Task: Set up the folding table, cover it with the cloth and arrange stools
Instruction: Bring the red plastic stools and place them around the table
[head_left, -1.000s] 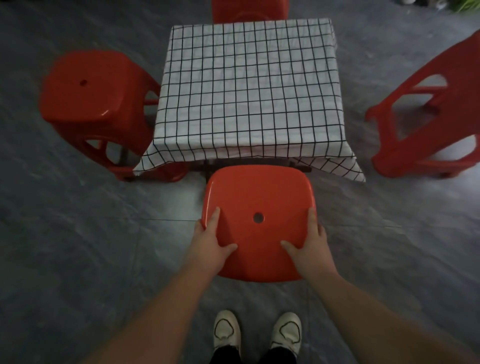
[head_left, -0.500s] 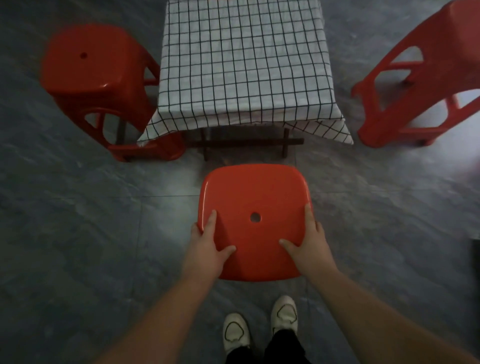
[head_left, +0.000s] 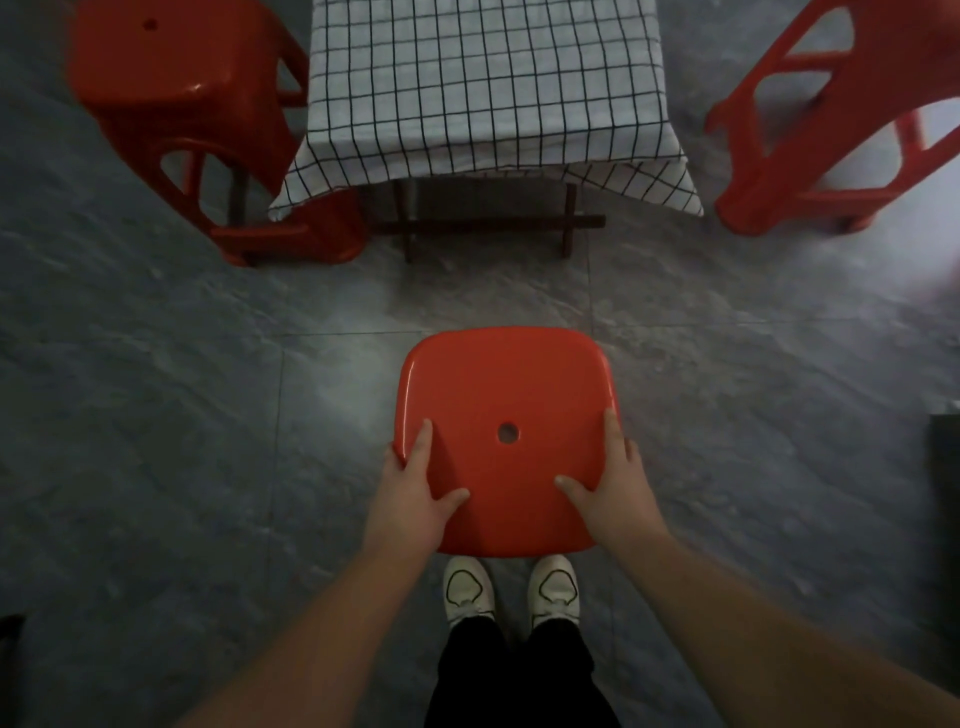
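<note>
**Red stool gripped by both hands, short of the covered table**

Closest to the camera, a pair of white shoes (head_left: 467, 592) is seen below dark trouser legs on the grey tiled floor (head_left: 156, 415). Just ahead of the toes, the nearest stool (head_left: 504, 384) is viewed from directly above, so only its seat is shown: a glossy red plastic square with rounded corners and a small round hole (head_left: 508, 432) at its centre. Its left edge is grasped by the left hand (head_left: 410, 499), with the thumb laid on top of the seat and the fingers wrapped over the rim. The right edge is gripped in the same manner by the right hand (head_left: 615, 493).

A bare strip of floor lies between this stool and the folding table (head_left: 488, 226), whose dark wooden legs and crossbar are visible under the overhang. The top is covered by the cloth (head_left: 483, 88), white with a thin black grid, its corners hanging down. The stool on the left (head_left: 182, 104) is set close against the table, one foot tucked under a cloth corner. The stool on the right (head_left: 810, 135) is placed a little apart.
</note>
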